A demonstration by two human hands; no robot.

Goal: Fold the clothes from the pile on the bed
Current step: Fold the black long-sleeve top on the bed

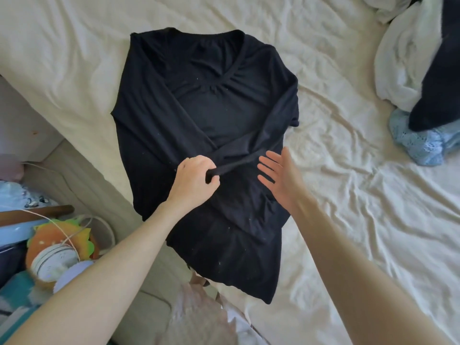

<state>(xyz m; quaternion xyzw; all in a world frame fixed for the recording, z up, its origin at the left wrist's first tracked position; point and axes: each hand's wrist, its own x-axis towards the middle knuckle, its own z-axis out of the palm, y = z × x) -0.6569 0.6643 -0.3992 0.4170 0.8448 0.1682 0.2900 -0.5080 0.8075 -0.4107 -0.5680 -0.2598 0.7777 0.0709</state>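
Near the left edge of the bed (pixel 348 220), a black long-sleeved top (pixel 199 115) lies spread flat on the wrinkled cream sheet, its V-neck pointing toward the far side and its hem reaching the near edge. Both sleeves are folded in across the body so that they cross at about the waist. The left hand (pixel 194 180) rests on the lower half of the top, its fingers curled tight around the cuff of the sleeve (pixel 249 155) that runs in from the right side of the garment. The right hand (pixel 278 173) hovers just beside that sleeve, over the right half of the top, with its fingers straight and slightly apart, palm turned toward the left hand; whether it touches the cloth cannot be told. Toward the far right corner of the bed sits the pile of clothes (pixel 410 70), well apart from the top: white cloth, a dark navy piece (pixel 438 90) lying over it, and a light blue knitted piece (pixel 418 140) at its near end. Off the left edge of the bed, down on the floor side, stand an orange and green soft toy (pixel 54 237), a round white object with a cord (pixel 54 260), and other blurred clutter.
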